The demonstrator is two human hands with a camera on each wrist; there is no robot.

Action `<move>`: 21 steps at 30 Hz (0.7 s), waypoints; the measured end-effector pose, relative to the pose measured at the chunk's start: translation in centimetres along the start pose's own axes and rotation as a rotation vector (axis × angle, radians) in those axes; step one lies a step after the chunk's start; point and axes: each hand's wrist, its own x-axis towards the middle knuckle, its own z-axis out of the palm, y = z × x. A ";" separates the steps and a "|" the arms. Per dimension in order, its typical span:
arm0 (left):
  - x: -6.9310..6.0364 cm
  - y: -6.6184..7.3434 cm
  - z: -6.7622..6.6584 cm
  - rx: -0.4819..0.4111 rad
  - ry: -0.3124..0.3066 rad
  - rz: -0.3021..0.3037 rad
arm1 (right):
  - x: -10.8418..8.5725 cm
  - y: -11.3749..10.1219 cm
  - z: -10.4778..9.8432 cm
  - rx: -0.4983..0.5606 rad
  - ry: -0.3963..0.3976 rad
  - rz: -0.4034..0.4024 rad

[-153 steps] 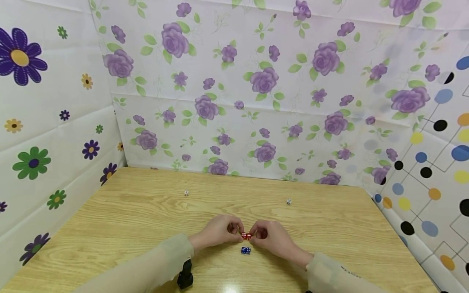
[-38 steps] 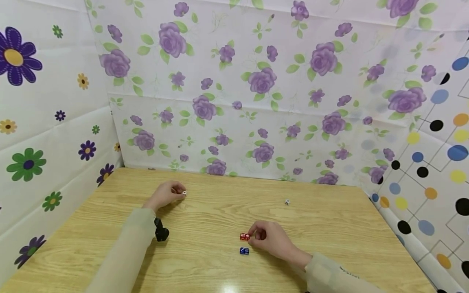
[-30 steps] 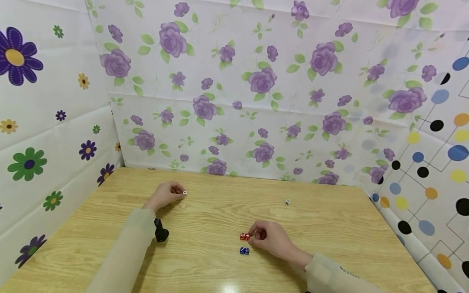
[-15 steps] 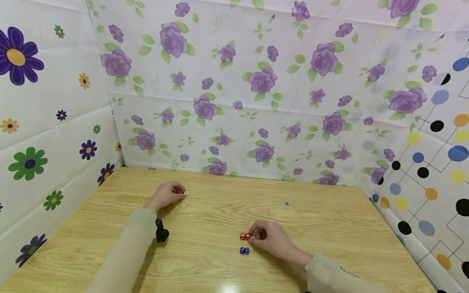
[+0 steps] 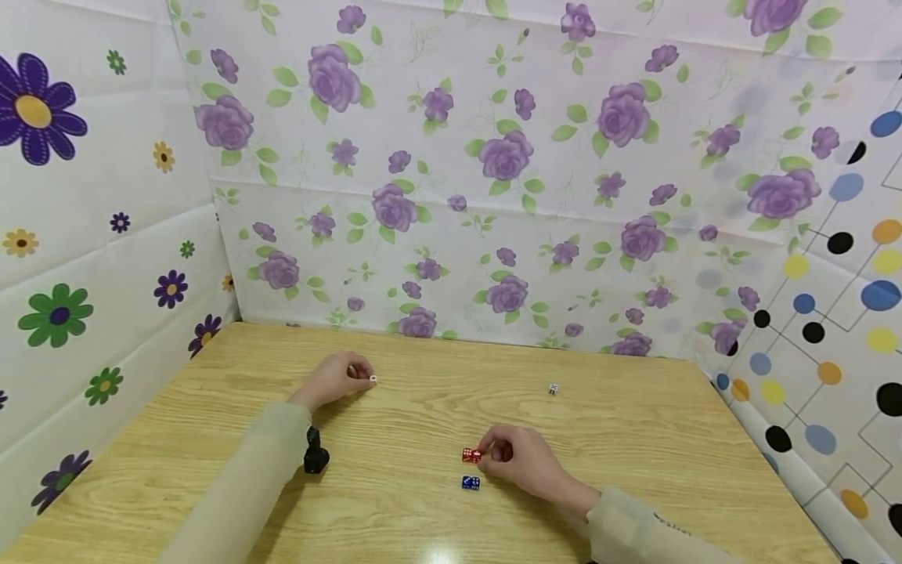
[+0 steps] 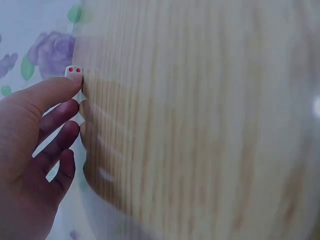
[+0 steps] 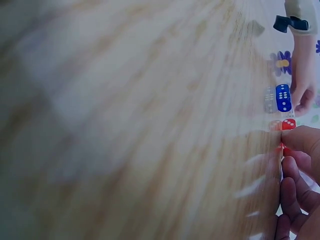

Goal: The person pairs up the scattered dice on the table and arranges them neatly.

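At the back left of the table, my left hand [image 5: 338, 377] pinches a small white die [image 5: 373, 379] between thumb and finger. Two red dots show on the white die [image 6: 74, 69] in the left wrist view. Nearer the middle, two red dice [image 5: 471, 455] sit side by side. The thumb and finger of my right hand [image 5: 524, 460] hold the right-hand red die, covering part of it. Just in front of them stand two blue dice [image 5: 470, 483], also side by side, with no hand on them.
Another white die [image 5: 553, 388] lies at the back right of the wooden table [image 5: 634, 439]. A floral cloth [image 5: 451, 235] hangs behind the table's far edge. Patterned cloths rise at both sides. A black wrist device [image 5: 315, 452] sits by the left sleeve.
My left hand has left the red dice for the back-left white die and now moves it slightly right and nearer. The right hand stays at the red dice.
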 end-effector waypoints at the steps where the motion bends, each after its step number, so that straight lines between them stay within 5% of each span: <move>1: 0.1 0.2 0.2 -0.001 -0.008 0.003 | 0.0 0.0 0.0 0.000 0.001 -0.001; 21: 0.1 5.7 4.9 -0.061 -0.097 0.104 | 0.0 0.0 0.0 0.008 0.002 0.000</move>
